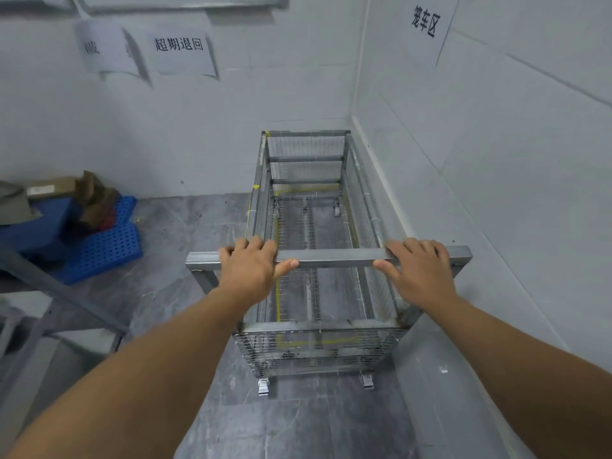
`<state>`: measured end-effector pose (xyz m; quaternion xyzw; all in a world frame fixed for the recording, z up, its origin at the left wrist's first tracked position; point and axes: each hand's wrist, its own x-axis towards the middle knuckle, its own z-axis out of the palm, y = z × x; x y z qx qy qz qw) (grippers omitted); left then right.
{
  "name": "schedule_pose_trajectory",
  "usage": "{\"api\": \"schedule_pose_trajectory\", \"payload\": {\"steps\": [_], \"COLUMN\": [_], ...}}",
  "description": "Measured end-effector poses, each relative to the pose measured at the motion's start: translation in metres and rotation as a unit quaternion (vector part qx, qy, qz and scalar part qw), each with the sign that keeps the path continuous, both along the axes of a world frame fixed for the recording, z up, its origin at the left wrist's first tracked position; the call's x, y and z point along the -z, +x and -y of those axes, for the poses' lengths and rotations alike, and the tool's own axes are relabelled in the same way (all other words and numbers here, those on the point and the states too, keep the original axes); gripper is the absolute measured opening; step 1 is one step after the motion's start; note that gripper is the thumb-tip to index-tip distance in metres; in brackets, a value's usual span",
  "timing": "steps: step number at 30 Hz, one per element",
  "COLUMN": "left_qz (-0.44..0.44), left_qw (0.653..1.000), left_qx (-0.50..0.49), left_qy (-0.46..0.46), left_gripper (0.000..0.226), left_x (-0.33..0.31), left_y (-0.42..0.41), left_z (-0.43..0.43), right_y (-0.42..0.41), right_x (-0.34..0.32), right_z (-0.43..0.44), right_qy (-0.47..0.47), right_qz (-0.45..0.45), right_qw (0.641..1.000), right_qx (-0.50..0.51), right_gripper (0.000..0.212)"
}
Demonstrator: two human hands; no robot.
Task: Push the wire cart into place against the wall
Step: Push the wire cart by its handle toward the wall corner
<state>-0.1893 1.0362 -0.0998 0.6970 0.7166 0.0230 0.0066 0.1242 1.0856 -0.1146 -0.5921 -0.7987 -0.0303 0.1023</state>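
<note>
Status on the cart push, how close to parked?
Mostly done: the wire cart sits in the corner, its far end near the back wall. In hand: left hand and right hand grip the handle bar. Left: whether any gap remains; contact isn't clear.

A silver-grey metal wire cart with panels of fine square-grid mesh is seen in the corner, its top bar a plain dull grey. Yellow tape or cord is seen through the mesh in thin lines. The floor is mottled dark grey with paler streaks. The walls are white, crossed by faint grey panel seams. White paper signs printed with black characters are fixed to the walls. At the left edge of the floor, a bright blue plastic pallet patterned with rows of small holes is topped with brown cardboard pieces.
</note>
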Motion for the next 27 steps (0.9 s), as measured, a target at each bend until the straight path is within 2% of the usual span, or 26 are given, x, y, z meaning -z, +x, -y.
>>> {"api": "schedule_pose_trajectory", "payload": {"steps": [7, 15, 27], "left_qz": [0.002, -0.004, 0.013], "left_qw": [0.999, 0.999, 0.999], "left_qx": [-0.009, -0.019, -0.030], "left_qy": [-0.041, -0.029, -0.013], "left_gripper": [0.061, 0.083, 0.070], "left_x": [-0.001, -0.004, -0.001], "left_y": [-0.007, 0.004, 0.045], "left_z": [-0.052, -0.102, -0.163], "right_y": [-0.010, 0.000, 0.041], "right_x": [-0.003, -0.004, -0.006], "right_z": [-0.049, -0.108, -0.184], "right_qy": [-0.009, -0.016, -0.046], "right_qz": [0.004, 0.013, 0.026], "right_qw": [1.000, 1.000, 0.998], "right_qx": [0.005, -0.012, -0.033], "right_gripper": [0.069, 0.066, 0.067]}}
